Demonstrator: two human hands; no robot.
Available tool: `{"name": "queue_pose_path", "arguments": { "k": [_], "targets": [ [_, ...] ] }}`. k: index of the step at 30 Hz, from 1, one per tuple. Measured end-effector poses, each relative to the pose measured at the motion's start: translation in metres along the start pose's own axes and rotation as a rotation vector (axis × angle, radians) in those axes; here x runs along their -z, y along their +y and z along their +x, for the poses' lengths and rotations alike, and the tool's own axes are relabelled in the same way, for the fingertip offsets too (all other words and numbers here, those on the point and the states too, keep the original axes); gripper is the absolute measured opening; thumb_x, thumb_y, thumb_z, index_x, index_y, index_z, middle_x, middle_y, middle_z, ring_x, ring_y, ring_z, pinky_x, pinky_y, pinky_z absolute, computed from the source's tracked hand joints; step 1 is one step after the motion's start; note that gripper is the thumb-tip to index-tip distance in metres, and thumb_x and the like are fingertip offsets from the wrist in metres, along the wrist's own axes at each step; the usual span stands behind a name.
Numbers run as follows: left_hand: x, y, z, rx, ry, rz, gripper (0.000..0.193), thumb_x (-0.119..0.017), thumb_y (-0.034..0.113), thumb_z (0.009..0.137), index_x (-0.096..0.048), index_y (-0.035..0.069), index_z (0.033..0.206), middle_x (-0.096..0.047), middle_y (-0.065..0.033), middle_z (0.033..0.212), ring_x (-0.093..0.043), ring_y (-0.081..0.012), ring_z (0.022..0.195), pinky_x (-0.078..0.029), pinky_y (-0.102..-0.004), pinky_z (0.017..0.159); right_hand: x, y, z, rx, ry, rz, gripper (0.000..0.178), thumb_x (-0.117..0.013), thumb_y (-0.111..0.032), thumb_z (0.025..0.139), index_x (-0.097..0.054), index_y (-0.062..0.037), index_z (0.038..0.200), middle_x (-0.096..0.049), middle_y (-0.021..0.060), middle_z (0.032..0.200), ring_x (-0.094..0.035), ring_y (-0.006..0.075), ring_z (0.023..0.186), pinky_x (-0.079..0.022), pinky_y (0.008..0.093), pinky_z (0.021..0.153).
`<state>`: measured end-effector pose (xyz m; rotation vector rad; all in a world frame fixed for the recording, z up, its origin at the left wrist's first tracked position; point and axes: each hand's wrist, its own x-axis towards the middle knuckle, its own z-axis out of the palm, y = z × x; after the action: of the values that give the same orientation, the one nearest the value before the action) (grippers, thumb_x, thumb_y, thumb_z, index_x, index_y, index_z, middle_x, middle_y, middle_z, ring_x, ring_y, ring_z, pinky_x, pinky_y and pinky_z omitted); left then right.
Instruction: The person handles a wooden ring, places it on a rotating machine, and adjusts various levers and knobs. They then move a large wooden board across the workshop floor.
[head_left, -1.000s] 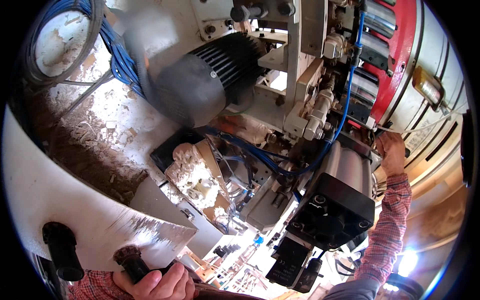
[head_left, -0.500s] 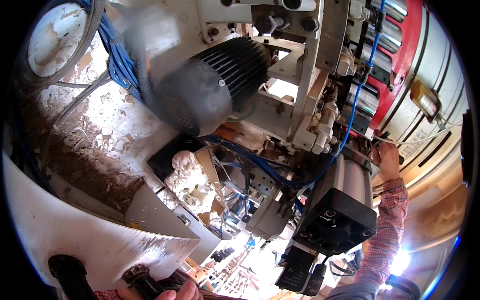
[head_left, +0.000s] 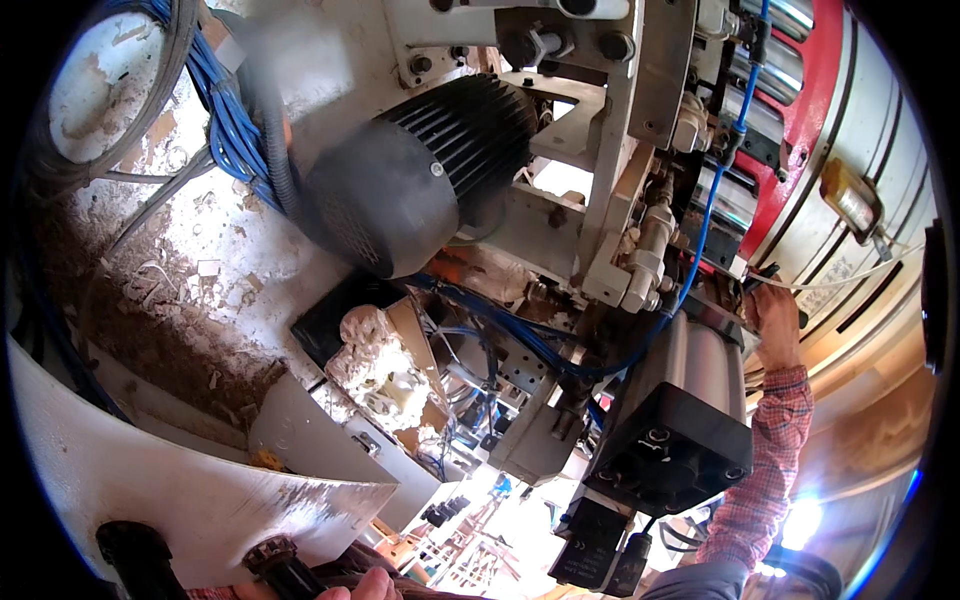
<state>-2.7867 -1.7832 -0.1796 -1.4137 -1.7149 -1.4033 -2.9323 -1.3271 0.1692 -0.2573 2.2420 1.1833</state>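
Head camera: I'm seeing the right hand [head_left: 776, 325] lying just beside the upper end of the silver cylinder [head_left: 703, 362] at right, its forearm [head_left: 780, 415] apparently standing upright because the square black end block [head_left: 668, 450] is filling the space alongside; I can't tell whether its fingers are clamping anything. The left hand [head_left: 372, 587] is barely showing near a black fitting [head_left: 288, 570], its grip hidden. The cylinder is looking smooth, its block showing recessed bolts.

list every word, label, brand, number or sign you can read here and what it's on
Black box near the lower edge: a small pale mark and fine print, too small to read.
Amber bottle: faint marks, too blurred to read.
No other text stands out clearly.
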Motion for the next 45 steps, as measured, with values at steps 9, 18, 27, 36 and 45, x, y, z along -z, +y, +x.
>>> {"name": "queue_pose_path", "arguments": {
  "k": [9,18,27,36,45],
  "targets": [
    [0.001,0.009,0.004,0.083,-0.047,0.031,0.021,-0.054,0.029,0.092,-0.069,0.014,0.088,-0.073,-0.0014,0.09,-0.073,-0.0198,0.099,-0.046,-0.0469,0.096,0.001,0.006,0.004,0.067,-0.056,-0.059,0.027,-0.069,-0.002,0.076,-0.066,0.0016,0.103,-0.062,0.0207,0.096,-0.059,0.0404,0.092,-0.051,0.0493,0.079],
    [0.002,0.012,0.003,0.101,-0.038,-0.002,0.021,-0.055,0.027,0.091,-0.069,0.013,0.089,-0.073,-0.0012,0.091,-0.073,-0.0209,0.099,-0.045,-0.0465,0.096,-0.001,0.009,0.002,0.098,-0.103,-0.111,0.019,-0.067,-0.005,0.082,-0.065,0.0014,0.1,-0.063,0.0194,0.096,-0.06,0.0385,0.092,-0.051,0.0481,0.08],
    [0.006,0.0,0.005,0.029,-0.044,-0.012,0.018,-0.057,0.027,0.089,-0.069,0.014,0.086,-0.071,0.0006,0.087,-0.073,-0.0193,0.097,-0.043,-0.0438,0.094,-0.004,0.014,0.0,0.059,-0.084,-0.042,0.032,-0.067,-0.009,0.084,-0.064,-0.0023,0.115,-0.064,0.0215,0.104,-0.061,0.0418,0.094,-0.051,0.0511,0.08],
    [0.004,0.006,0.004,0.065,-0.022,0.002,0.013,-0.06,0.025,0.086,-0.068,0.015,0.083,-0.071,0.0018,0.086,-0.073,-0.0182,0.097,-0.044,-0.0431,0.093,-0.004,0.017,0.0,0.056,-0.075,-0.009,0.042,-0.068,-0.007,0.083,-0.064,-0.0036,0.125,-0.064,0.0215,0.102,-0.061,0.0417,0.092,-0.051,0.0509,0.08],
    [0.002,0.005,0.004,0.052,-0.045,0.041,0.011,-0.06,0.024,0.091,-0.064,0.015,0.093,-0.072,0.0015,0.092,-0.071,-0.018,0.101,-0.045,-0.0477,0.098,0.006,0.01,0.005,0.078,-0.064,0.034,0.037,-0.065,-0.001,0.084,-0.066,0.0001,0.121,-0.063,0.0217,0.089,-0.061,0.0429,0.081,-0.048,0.0475,0.068]
  ]
}}
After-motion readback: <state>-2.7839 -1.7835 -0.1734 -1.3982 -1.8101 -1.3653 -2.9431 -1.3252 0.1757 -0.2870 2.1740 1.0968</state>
